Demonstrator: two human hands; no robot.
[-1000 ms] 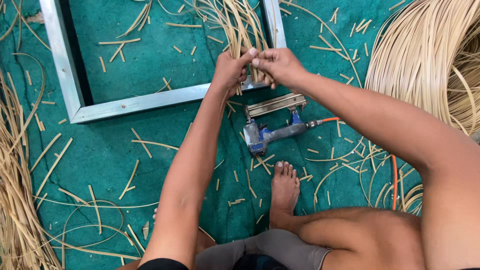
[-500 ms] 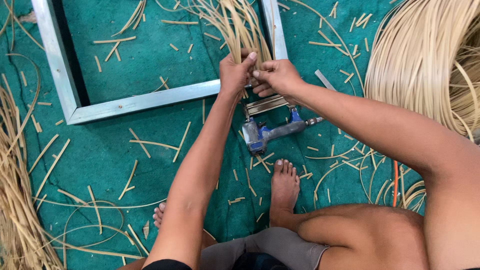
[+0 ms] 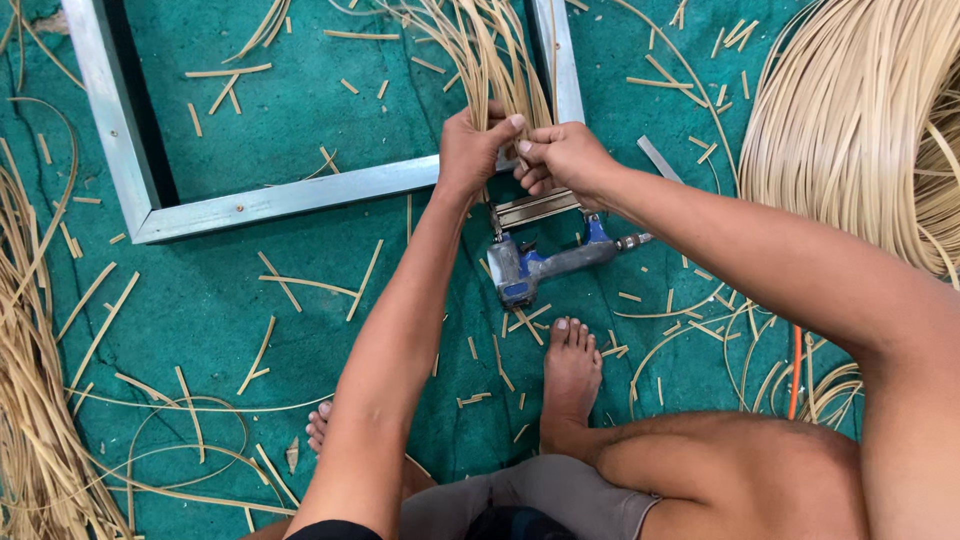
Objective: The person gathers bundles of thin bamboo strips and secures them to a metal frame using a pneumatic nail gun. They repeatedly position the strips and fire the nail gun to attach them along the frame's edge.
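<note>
A rough green cloth mat (image 3: 250, 300) covers the whole floor, littered with short cut bits of pale cane. At the far right sits a big round coil of thin tan cane strips (image 3: 860, 120), wound loosely on itself and holding nothing inside that I can see. Along the left edge lies a loose heap of long cane strands (image 3: 30, 400). A rectangular grey metal frame (image 3: 270, 200) lies flat on the mat in the far left half, its near rail running right toward the hands, and inside it is only the mat and a few cane scraps.

A bundle of thin cane strips (image 3: 490, 50) fans up and away from the frame's near right corner. The left hand (image 3: 475, 150) is closed around the base of that bundle, fingers wrapped tight. The right hand (image 3: 560, 160) is just beside it, touching it, thumb and fingers pinched on the same strips.

Just near of the hands, a blue and grey air stapler (image 3: 540, 260) lies on the mat, untouched. A bare foot (image 3: 570, 375) rests nearer still, and an orange hose (image 3: 795, 370) shows at the right.
</note>
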